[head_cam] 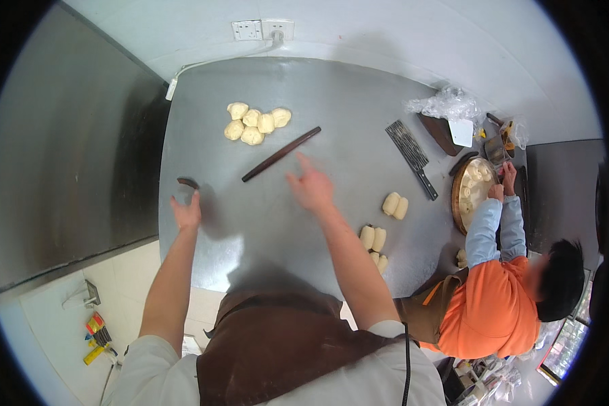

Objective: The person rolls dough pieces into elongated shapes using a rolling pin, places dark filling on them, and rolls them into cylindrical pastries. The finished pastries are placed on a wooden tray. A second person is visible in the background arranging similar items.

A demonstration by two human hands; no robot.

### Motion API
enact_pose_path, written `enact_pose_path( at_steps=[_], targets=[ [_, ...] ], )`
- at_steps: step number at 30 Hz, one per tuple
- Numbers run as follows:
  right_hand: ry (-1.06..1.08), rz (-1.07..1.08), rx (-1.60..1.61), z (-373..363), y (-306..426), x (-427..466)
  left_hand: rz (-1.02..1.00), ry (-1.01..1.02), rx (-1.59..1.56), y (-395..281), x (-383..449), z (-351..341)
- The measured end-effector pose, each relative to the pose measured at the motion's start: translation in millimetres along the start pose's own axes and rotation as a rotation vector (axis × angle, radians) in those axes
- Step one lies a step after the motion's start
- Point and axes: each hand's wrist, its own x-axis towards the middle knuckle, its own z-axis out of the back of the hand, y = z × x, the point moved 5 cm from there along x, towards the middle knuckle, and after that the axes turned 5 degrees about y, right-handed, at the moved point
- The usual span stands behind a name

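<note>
At the left part of the steel worktop [284, 228], my left hand [187, 212] has thumb and fingers spread just below a small curved brown piece [188, 182]. The thumb tip is at its right end; whether I grip it cannot be made out. My right hand [312, 188], blurred and empty, has its fingers apart over the worktop. Just beyond its fingertips a dark wooden rolling pin [281, 154] lies slantwise. Behind the pin sits a cluster of several pale dough lumps [251, 119]. Paired dough rolls [395, 205] and more rolls [373, 238] lie right of my right forearm.
A cleaver [411, 157] with a black handle lies to the right. Behind it are crumpled plastic [449, 104] and a white card-like piece [461, 133]. At the right, a co-worker in orange [492, 309] handles dough in a round tray [457, 203]. A power cable [223, 55] runs along the wall.
</note>
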Motion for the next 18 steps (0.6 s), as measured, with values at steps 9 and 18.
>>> enact_pose_path(
  at_steps=[9, 18],
  targets=[
    [-0.224, -0.153, -0.157, -8, 16, 51, -0.367, 0.180, 0.218, -173, 78, -58],
    [-0.540, 0.000, -0.444, 62, -13, 62, -0.749, 0.057, 0.302, -277, 42, -82]
  ],
)
